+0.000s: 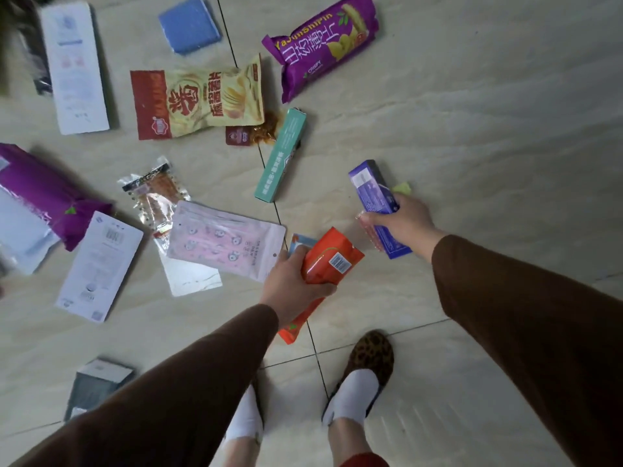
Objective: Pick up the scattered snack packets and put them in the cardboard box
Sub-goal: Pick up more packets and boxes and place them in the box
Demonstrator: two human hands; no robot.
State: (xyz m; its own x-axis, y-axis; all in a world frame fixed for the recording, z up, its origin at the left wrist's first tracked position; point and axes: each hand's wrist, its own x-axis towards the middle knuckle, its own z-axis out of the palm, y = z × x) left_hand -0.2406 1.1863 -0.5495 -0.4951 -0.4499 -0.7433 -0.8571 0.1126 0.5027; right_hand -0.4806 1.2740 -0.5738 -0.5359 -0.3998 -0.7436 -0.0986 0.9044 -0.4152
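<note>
left hand (291, 284): orange packet (328, 261) | beside: pink pouch (226, 239) | ahead: teal box (281, 156)

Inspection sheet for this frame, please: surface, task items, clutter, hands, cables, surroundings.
Surface: pale tiled floor with dark grout lines.
Job's things: orange packet in the left hand; purple box in the right hand. On the floor: purple crisp bag, yellow-red chip bag, teal box, pink pouch, clear dried-snack pack. Cardboard box: nothing seen.
Clutter: white leaflets, blue square.
Grippers: both hands closed on items.
Cables: nothing seen.
Surroundings: leopard-print slipper, brown sleeves.
</note>
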